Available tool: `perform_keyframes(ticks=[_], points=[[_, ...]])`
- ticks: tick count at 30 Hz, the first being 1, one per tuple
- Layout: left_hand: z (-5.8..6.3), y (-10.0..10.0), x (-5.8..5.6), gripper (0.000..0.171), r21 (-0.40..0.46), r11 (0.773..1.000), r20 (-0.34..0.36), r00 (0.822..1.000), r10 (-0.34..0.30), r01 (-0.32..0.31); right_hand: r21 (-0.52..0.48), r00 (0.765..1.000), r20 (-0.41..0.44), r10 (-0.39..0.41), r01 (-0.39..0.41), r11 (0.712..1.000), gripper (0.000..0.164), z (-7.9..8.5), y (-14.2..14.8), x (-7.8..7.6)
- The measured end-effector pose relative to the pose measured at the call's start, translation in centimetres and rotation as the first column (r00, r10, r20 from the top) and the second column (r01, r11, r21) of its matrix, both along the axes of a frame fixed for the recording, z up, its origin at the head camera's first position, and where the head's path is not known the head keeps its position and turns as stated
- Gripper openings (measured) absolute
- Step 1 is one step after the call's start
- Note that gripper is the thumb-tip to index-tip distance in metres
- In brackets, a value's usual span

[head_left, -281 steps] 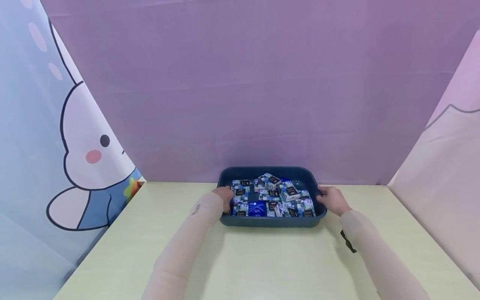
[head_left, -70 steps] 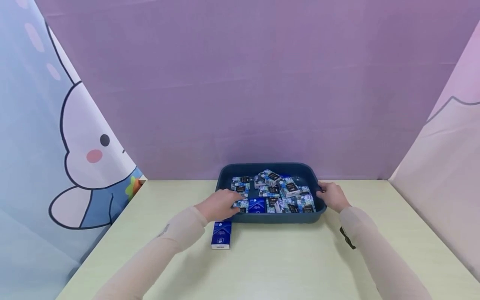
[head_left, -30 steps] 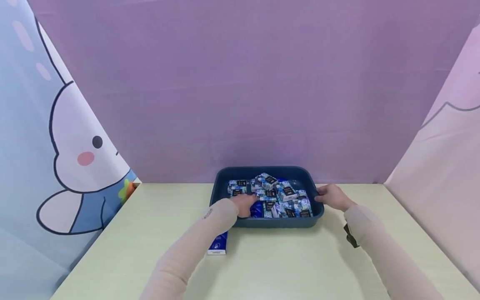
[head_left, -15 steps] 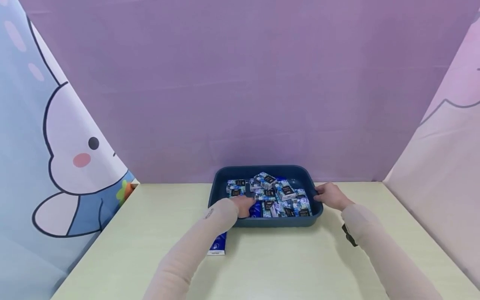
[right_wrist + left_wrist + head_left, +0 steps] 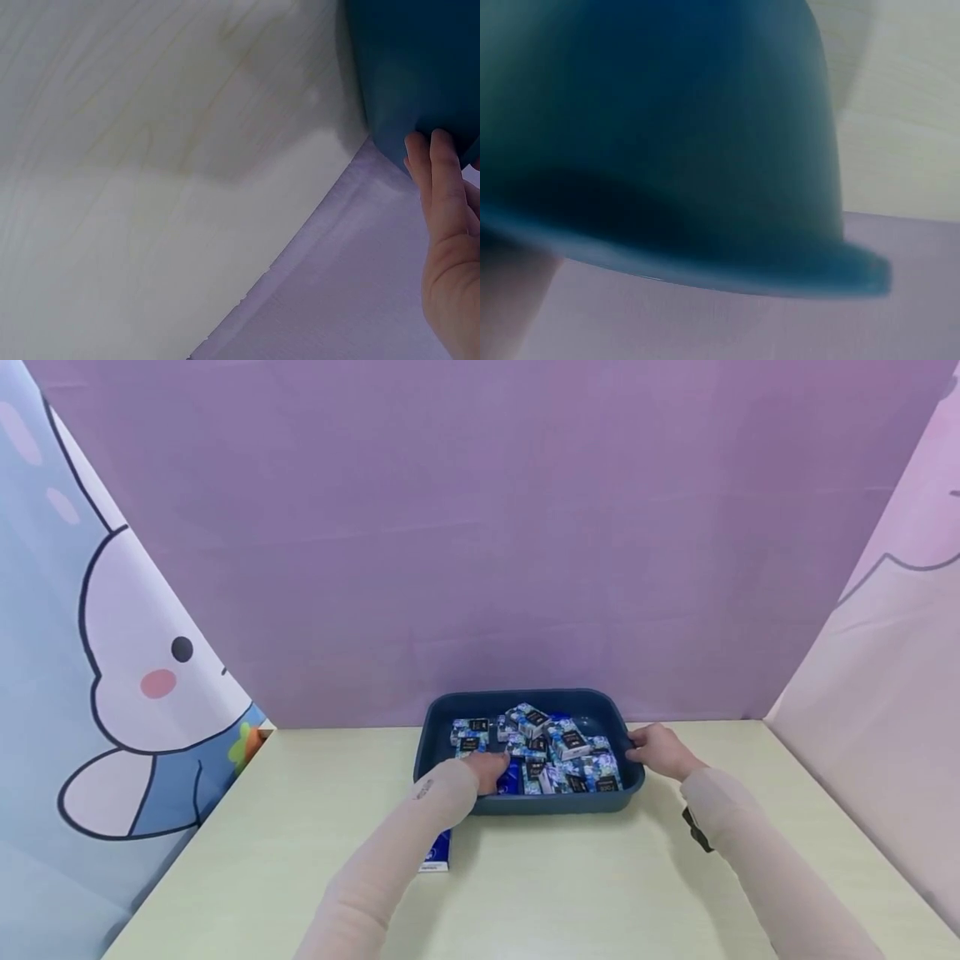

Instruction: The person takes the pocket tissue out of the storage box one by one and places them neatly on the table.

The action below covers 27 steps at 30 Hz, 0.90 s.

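Note:
A dark blue plastic bin (image 5: 555,804) stands against the purple backdrop, holding several small floral-patterned boxes (image 5: 568,741) and plain blue ones. My left hand (image 5: 487,770) reaches into its front left part, next to a blue box (image 5: 509,778). Those fingertips are hidden, so what they hold does not show. On the right side my right hand (image 5: 660,752) grips the bin's rim; the right wrist view has its fingers (image 5: 448,176) against the outer wall. Partly under my left sleeve, another blue box (image 5: 437,852) lies on the table before the bin.
The pale wood-grain table (image 5: 570,893) runs up to a purple cloth backdrop (image 5: 480,543). Printed cloth panels with a cartoon animal (image 5: 150,652) enclose the left side, and a pink panel (image 5: 885,710) the right. A dark strap (image 5: 697,831) hangs at my right wrist.
A blue box has come to lie on the table in front of the bin. My left hand has gone from the bin's left side to inside it and stayed there. My right hand keeps its hold.

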<state>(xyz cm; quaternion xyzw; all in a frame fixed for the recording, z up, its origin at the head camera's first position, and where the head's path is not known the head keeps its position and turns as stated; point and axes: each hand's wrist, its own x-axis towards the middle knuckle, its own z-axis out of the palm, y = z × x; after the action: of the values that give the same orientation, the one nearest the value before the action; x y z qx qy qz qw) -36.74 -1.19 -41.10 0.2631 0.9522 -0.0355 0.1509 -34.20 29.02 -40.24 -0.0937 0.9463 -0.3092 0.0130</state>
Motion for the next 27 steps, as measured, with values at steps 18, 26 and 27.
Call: perform_keyframes(ticks=[18,26,27], points=[[0.4,-0.8,0.0,0.056,0.028,0.998,-0.019,0.998,-0.059,0.06,0.031,1.0,0.014,-0.011,0.01,0.999,0.042,0.8,-0.5,0.6],[1.2,-1.4,0.4,0.068,0.059,0.998,0.01,1.0,-0.005,0.004,0.04,0.999,0.029,-0.017,0.016,0.999,0.042,0.9,-0.6,0.8],[1.4,-1.4,0.4,0.07,0.061,0.998,0.012,1.0,0.0,0.0,0.044,1.0,0.025,-0.017,0.016,0.999,0.042,0.9,-0.6,0.9]])
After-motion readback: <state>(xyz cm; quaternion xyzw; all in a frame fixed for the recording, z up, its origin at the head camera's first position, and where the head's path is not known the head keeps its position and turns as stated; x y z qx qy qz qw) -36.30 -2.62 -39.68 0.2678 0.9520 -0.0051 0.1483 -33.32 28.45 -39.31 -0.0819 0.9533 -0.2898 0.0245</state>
